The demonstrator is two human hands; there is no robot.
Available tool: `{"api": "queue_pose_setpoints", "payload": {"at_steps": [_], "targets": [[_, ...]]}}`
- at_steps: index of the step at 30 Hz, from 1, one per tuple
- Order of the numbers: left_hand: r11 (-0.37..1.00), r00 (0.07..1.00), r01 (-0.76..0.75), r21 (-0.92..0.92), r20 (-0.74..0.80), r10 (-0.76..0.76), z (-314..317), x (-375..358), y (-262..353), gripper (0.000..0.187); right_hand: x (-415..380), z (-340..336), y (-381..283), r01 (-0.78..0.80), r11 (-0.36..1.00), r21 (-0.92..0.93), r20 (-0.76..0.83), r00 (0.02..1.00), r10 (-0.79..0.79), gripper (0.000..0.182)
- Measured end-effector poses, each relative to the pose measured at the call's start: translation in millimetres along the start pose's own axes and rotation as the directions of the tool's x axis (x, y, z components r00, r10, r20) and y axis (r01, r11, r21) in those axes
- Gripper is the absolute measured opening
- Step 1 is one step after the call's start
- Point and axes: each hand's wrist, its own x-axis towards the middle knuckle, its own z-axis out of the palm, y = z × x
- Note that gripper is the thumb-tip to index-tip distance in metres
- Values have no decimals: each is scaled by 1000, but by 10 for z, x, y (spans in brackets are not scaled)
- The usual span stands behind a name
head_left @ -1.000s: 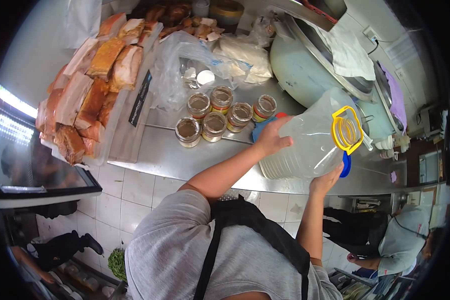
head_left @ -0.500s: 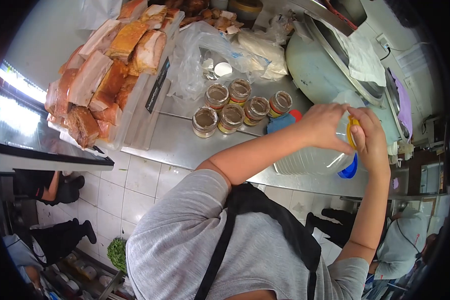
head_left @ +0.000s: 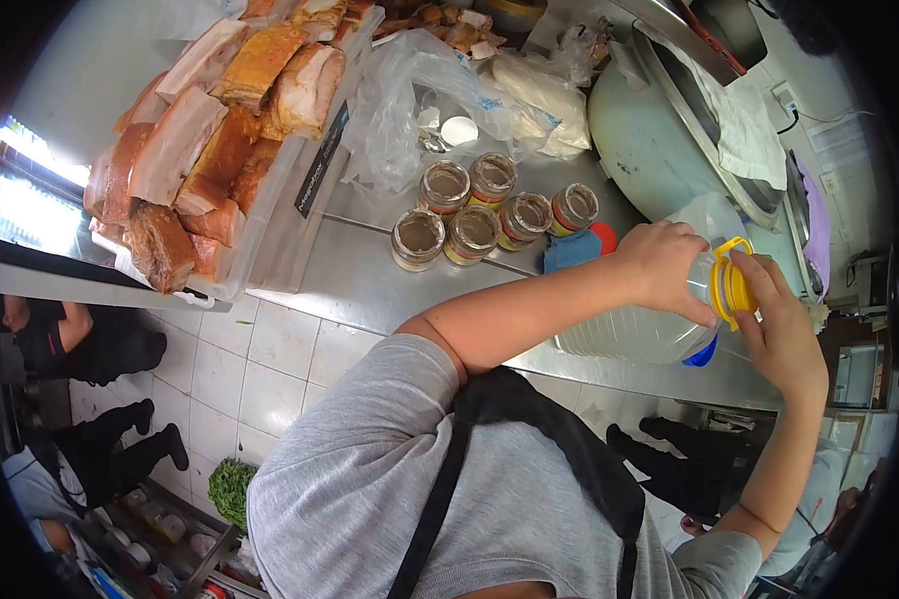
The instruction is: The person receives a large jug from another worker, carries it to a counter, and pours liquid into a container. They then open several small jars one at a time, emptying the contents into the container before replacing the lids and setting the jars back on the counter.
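Note:
A large clear plastic bottle point(head_left: 619, 334) is tilted over the counter's front edge. My left hand point(head_left: 667, 270) wraps round it just below the neck. The fingers of my right hand point(head_left: 781, 321) grip a yellow cap point(head_left: 734, 288), with a yellow ring handle beside it at the bottle's mouth. Whether the cap is off the neck cannot be made out. Partly hidden under the bottle is a blue lid point(head_left: 701, 353). Several open glass jars point(head_left: 472, 234) stand to the left, next to a blue cloth point(head_left: 569, 250) and a red lid point(head_left: 603, 238).
A plastic tub point(head_left: 292, 215) heaped with meat pieces point(head_left: 175, 148) stands at the left. Plastic bags point(head_left: 410, 95) lie behind the jars. A big pale green vessel point(head_left: 649, 140) is at the back right. Other people point(head_left: 80, 344) are near the lower left and lower right.
My right hand has moved right and down with the yellow cap, whose side now shows. My left hand and the bottle have shifted slightly right.

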Motion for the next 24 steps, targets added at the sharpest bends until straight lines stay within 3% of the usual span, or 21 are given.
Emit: {"api": "queue_pose_setpoints", "payload": {"at_steps": [3, 6, 9, 10, 13, 14, 17, 18, 19, 20, 21, 22, 24], "targets": [[1000, 1000, 1, 2, -9, -1, 13, 9, -24, 82, 79, -15, 94, 47, 997, 66, 20, 999, -49, 48], [1000, 999, -12, -5, -33, 12, 27, 16, -37, 81, 53, -22, 279, 29, 957, 290, 1, 1000, -30, 46], [994, 989, -61, -91, -143, 48, 55, -7, -47, 73, -37, 137, 524, -30, 794, 608, -244, 944, 223, 41], [988, 980, -83, -130, -193, 57, 81, -36, -56, 69, -57, 155, 578, -120, 798, 591, -303, 884, 357, 35], [966, 903, -204, -157, -412, 124, 188, -175, -163, 63, -151, 333, 925, -254, 524, 813, -35, 877, 479, 25], [961, 889, -215, -171, -443, 120, 235, -232, -203, 65, -118, 470, 966, -255, 535, 805, -84, 845, 528, 20], [962, 856, -181, -206, -514, 51, 390, -445, -297, 71, -76, 696, 907, -177, 343, 922, -63, 808, 586, 22], [967, 854, -127, -221, -521, -7, 464, -522, -306, 74, -81, 778, 1150, -42, 417, 908, -172, 869, 463, 28], [969, 846, -76, -237, -529, -63, 511, -568, -315, 77, -36, 764, 1123, 107, 684, 721, -432, 842, 324, 29], [966, 847, -75, -249, -526, -70, 525, -590, -317, 77, 9, 729, 1027, 235, 866, 441, -631, 767, 114, 31], [962, 849, -76, -261, -523, -75, 536, -603, -325, 77, 25, 685, 913, 321, 941, 104, -747, 650, -139, 33], [959, 853, -76, -272, -517, -79, 552, -609, -327, 77, -13, 592, 773, 295, 953, -66, -647, 714, -267, 35], [965, 827, -72, -254, -556, -85, 615, -603, -330, 73, 26, 568, 669, 407, 911, 73, -569, 767, -297, 33]]}}
